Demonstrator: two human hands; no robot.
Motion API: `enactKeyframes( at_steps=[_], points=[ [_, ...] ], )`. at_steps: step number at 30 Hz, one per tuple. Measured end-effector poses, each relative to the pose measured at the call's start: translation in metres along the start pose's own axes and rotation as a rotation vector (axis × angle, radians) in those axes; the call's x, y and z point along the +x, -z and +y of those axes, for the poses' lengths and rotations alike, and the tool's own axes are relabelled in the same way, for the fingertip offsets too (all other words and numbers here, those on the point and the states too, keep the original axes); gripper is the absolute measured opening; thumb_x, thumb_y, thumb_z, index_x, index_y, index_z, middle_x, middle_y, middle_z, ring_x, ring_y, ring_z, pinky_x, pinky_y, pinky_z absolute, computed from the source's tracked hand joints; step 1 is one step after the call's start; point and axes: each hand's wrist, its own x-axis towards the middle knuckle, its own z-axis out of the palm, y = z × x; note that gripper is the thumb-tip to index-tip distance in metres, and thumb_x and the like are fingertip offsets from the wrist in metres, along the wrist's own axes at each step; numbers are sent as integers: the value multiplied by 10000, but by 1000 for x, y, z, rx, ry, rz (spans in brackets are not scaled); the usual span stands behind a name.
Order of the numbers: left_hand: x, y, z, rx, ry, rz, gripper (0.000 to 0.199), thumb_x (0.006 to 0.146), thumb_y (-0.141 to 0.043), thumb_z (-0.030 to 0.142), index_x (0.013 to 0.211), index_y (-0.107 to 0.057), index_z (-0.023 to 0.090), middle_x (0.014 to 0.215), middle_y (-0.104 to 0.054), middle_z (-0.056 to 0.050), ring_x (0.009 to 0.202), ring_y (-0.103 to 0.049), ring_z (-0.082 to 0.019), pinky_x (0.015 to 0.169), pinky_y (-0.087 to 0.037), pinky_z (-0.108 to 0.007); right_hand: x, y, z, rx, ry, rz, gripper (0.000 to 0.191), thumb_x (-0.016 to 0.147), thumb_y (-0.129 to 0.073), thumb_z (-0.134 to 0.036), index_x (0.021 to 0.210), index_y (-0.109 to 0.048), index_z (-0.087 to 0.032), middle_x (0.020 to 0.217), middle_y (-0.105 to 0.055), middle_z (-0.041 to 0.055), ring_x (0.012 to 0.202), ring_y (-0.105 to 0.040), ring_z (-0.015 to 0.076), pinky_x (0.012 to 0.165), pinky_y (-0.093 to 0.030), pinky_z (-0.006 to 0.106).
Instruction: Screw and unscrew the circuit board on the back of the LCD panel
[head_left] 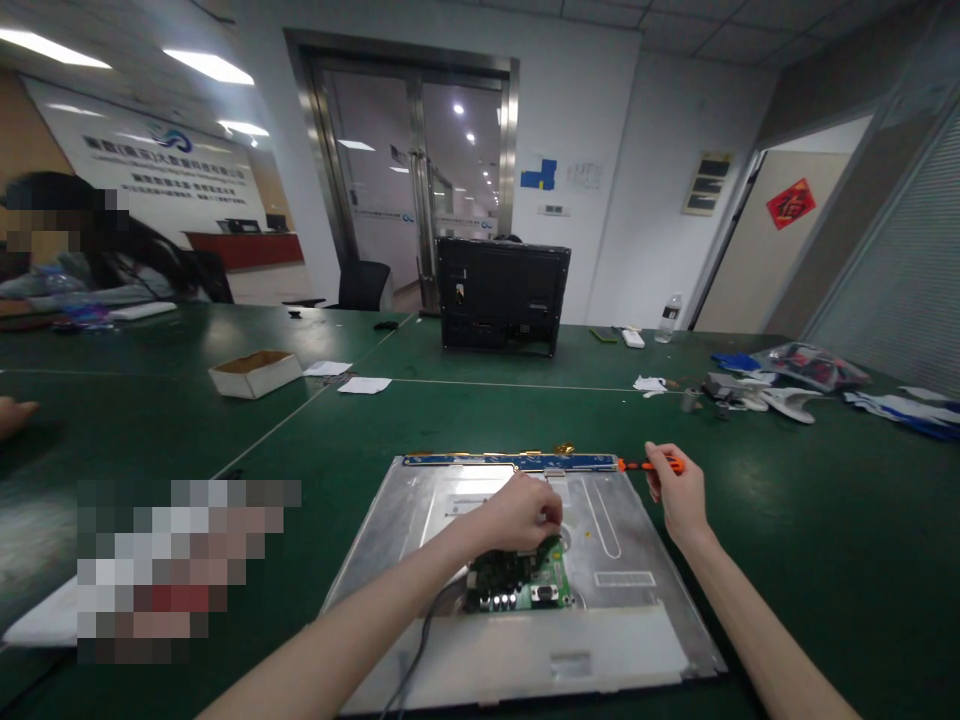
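Metal-backed display panel (649,585) lies flat on the green surface (840,540), near and in the middle of the scene. On it sits a green circuit board (517,585), with a dark cable (424,640) running from its left side toward the near edge. Along the panel's far edge runs a narrow blue strip (510,463). The right hand (681,500) grips an orange tool (677,466), its tip at the strip's right end. The left hand (521,510) is curled over the board's far part; whether it pinches anything I cannot tell. Farther off stands a black casing (502,290).
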Motion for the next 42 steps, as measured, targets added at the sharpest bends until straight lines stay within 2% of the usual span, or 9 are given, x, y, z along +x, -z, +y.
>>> enactKeyframes(
  at_steps=[7, 11, 20, 25, 33, 35, 37, 39, 42],
  points=[
    [-2, -11, -6, -41, -85, 35, 75, 715, -664, 99, 732, -683, 169, 729, -686, -11, 694, -609, -155, 733, -389, -260, 3, 4, 8, -31, 20, 30, 412, 707, -680, -564, 647, -512, -193, 423, -414, -75, 358, -342, 81, 333, -250, 206],
    [-3, -13, -10, -165, -49, 47, 46, 714, -687, 115, 744, -696, 150, 724, -688, -21, 673, -610, -143, 671, -409, -218, -3, 2, 5, -42, 30, -12, 394, 708, -696, -540, 646, -528, -189, 443, -432, -69, 378, -354, 81, 347, -259, 206],
    [-3, -12, -13, -262, 23, 37, 53, 725, -685, 130, 768, -713, 144, 731, -685, -20, 657, -593, -135, 625, -410, -199, -17, -7, -7, 53, 10, -80, 350, 777, -653, -505, 686, -501, -203, 438, -386, -86, 385, -321, 81, 365, -266, 207],
    [-1, -13, -14, -412, 99, 13, 58, 704, -700, 128, 760, -714, 133, 701, -677, -14, 634, -590, -128, 596, -416, -187, -14, -17, -26, 73, 20, -142, 320, 764, -676, -479, 722, -519, -204, 464, -404, -83, 397, -341, 79, 364, -271, 197],
    [2, -14, -18, -583, 157, -35, 83, 653, -703, 106, 733, -711, 128, 667, -664, -1, 612, -587, -123, 582, -426, -186, 9, -47, -71, 75, 67, -325, 316, 720, -686, -485, 806, -601, -193, 594, -509, -35, 503, -455, 117, 427, -380, 228],
    [3, -14, -18, -590, 156, -43, 88, 648, -703, 109, 733, -716, 130, 665, -666, -1, 614, -589, -124, 581, -426, -185, 13, -51, -81, -34, 143, -392, 268, 716, -703, -439, 785, -630, -190, 653, -563, -8, 546, -484, 129, 452, -389, 237],
    [3, -14, -19, -595, 162, -49, 88, 646, -703, 115, 730, -721, 133, 661, -666, 0, 614, -591, -125, 584, -429, -186, 17, -53, -92, -312, 368, -442, 206, 741, -689, -391, 764, -642, -191, 748, -609, 22, 637, -528, 149, 506, -399, 246],
    [4, -15, -20, -598, 175, -59, 87, 644, -703, 121, 727, -724, 135, 653, -663, 2, 607, -589, -125, 581, -427, -186, 21, -55, -102, -510, 536, -419, 178, 768, -667, -367, 755, -635, -192, 770, -620, 29, 672, -539, 157, 556, -403, 261],
    [4, -16, -22, -590, 178, -74, 87, 645, -706, 126, 728, -729, 138, 648, -661, 3, 600, -580, -121, 577, -419, -185, 25, -56, -115, -581, 568, -432, 164, 803, -636, -346, 769, -624, -187, 703, -617, 7, 636, -537, 145, 576, -397, 264]
  ],
)
